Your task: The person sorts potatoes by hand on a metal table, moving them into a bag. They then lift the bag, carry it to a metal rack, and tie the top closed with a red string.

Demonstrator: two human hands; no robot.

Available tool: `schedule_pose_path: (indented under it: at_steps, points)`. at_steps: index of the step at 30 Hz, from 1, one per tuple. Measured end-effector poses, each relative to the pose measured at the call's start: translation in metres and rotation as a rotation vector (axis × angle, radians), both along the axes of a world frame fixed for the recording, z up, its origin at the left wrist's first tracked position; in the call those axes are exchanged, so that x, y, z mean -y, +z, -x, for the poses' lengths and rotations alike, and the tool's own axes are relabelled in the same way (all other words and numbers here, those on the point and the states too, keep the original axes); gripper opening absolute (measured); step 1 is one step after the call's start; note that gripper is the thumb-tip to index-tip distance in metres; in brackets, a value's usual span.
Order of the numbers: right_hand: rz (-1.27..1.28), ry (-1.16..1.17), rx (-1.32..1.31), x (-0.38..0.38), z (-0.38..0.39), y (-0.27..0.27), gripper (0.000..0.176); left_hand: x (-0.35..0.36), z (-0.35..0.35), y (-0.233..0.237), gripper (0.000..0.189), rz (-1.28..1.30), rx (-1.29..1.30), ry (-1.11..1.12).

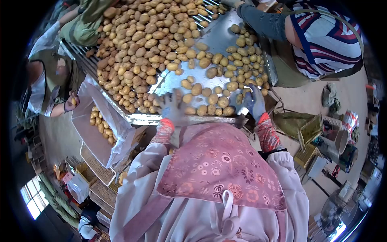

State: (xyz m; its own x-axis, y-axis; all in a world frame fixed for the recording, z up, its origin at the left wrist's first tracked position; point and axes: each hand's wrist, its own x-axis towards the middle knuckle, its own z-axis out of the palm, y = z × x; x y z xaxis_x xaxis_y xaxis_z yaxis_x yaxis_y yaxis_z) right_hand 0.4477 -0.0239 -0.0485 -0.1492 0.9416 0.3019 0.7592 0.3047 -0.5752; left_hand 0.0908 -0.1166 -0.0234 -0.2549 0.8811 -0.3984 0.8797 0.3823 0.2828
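Note:
Potatoes (141, 52) are heaped on a metal sorting table (167, 82), with looser ones spread over its bare sheet. My left hand (171, 107), in a grey glove, is over the near edge with its fingers spread, slightly blurred; potatoes lie on both sides of it. At the table's right corner, my right hand (256, 104) wears a similar glove. Its fingers stretch forward beside a group of smaller potatoes (242, 74), and nothing is visible in its grasp.
A lined sack (94, 133) holding potatoes hangs at the table's left. A co-worker's hand (71, 101) there holds potatoes. Another person's grey sleeve (264, 22) reaches over the table from the right. Crates (310, 131) stand on the floor at right.

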Motion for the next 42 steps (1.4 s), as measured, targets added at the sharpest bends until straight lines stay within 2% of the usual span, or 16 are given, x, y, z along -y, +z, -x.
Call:
schedule_pose_path:
  at_steps: [3, 5, 8, 9, 12, 14, 15, 17, 19, 25, 29, 33, 36, 39, 41, 42]
  points:
    - [0.240, 0.312, 0.061, 0.022, 0.035, -0.021, 0.048, -0.006, -0.025, -0.033, 0.064, -0.149, 0.107, -0.188]
    - [0.164, 0.647, 0.529, 0.037, 0.047, -0.027, 0.055, -0.027, -0.026, -0.002, 0.054, -0.252, 0.474, -0.353]
    - [0.476, 0.658, 0.428, 0.029, 0.044, 0.002, 0.060, -0.085, -0.007, 0.048, 0.050, 0.030, 0.572, -0.450]
    - [0.629, 0.680, 0.397, 0.025, 0.034, 0.006, 0.063, -0.100, 0.019, -0.012, 0.044, -0.387, 0.611, -0.421]
    - [0.470, 0.443, 0.352, 0.046, 0.013, -0.002, 0.066, -0.191, 0.067, 0.012, 0.037, -0.919, 0.280, -0.353]
    - [0.636, 0.271, 0.197, 0.059, 0.008, 0.002, 0.065, -0.223, 0.082, 0.050, 0.040, -0.679, 0.158, -0.217]
    - [0.530, 0.218, 0.179, 0.066, 0.005, -0.007, 0.057, -0.252, 0.100, -0.001, 0.048, -0.781, 0.125, -0.200]
    - [0.576, 0.188, 0.100, 0.076, -0.003, 0.012, 0.050, -0.276, 0.095, -0.036, 0.053, -0.353, 0.142, -0.265]
    - [0.440, 0.166, 0.052, 0.091, -0.022, -0.011, 0.042, -0.270, 0.037, -0.028, 0.089, -0.123, -0.260, -0.432]
    - [0.354, -0.068, -0.062, 0.093, -0.044, -0.013, 0.030, -0.190, -0.070, 0.008, 0.085, -0.094, -0.137, -0.439]
    - [0.564, 0.133, -0.309, 0.053, -0.005, 0.022, 0.036, -0.106, -0.095, -0.014, 0.081, -0.299, 0.018, -0.803]
    - [0.331, 0.622, 0.124, 0.048, 0.022, 0.020, 0.045, -0.046, -0.060, -0.010, 0.068, -0.409, 0.143, -1.011]
    - [0.388, 0.690, 0.335, 0.055, -0.010, 0.004, 0.046, -0.004, -0.032, -0.014, 0.060, -0.424, 0.358, -0.666]
    - [0.371, 0.653, -0.025, 0.052, -0.036, -0.010, 0.034, 0.022, -0.020, -0.004, 0.060, -0.241, 0.288, -0.506]
    - [1.113, 0.319, -0.436, 0.032, -0.043, 0.002, 0.026, 0.027, -0.022, -0.011, 0.060, -0.244, 0.231, -0.509]
    - [1.192, 0.216, -0.479, 0.013, -0.043, 0.004, 0.027, 0.024, -0.026, -0.014, 0.060, -0.217, 0.199, -0.514]
